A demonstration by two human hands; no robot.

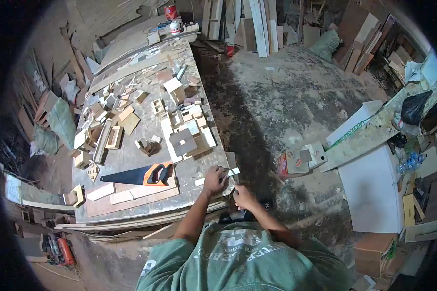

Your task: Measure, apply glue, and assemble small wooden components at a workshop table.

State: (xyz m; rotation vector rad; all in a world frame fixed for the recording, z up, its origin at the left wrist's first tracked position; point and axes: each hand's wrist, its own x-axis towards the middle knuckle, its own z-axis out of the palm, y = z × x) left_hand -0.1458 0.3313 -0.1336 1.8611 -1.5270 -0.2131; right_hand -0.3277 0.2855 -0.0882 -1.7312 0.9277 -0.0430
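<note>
At the right edge of the workbench [145,167], my left hand [216,180] is closed with its fingers at a small pale wood piece [233,171], which sticks out past the fingertips. Just below and to the right, my right hand [244,198] is curled round something thin that I cannot make out; part of it points up toward the pale piece. Left of my hands lies a handsaw [140,175] with a dark blade and an orange-and-black handle, resting on flat boards [143,194]. Another short pale strip [199,182] lies beside my left wrist.
Small wooden boxes and offcuts [126,116] crowd the bench, with a box assembly [189,131] beyond my hands. A white bottle [175,28] stands at the far end. White panels [371,189] and boards lie at the right. A red-and-black power tool [58,250] sits lower left.
</note>
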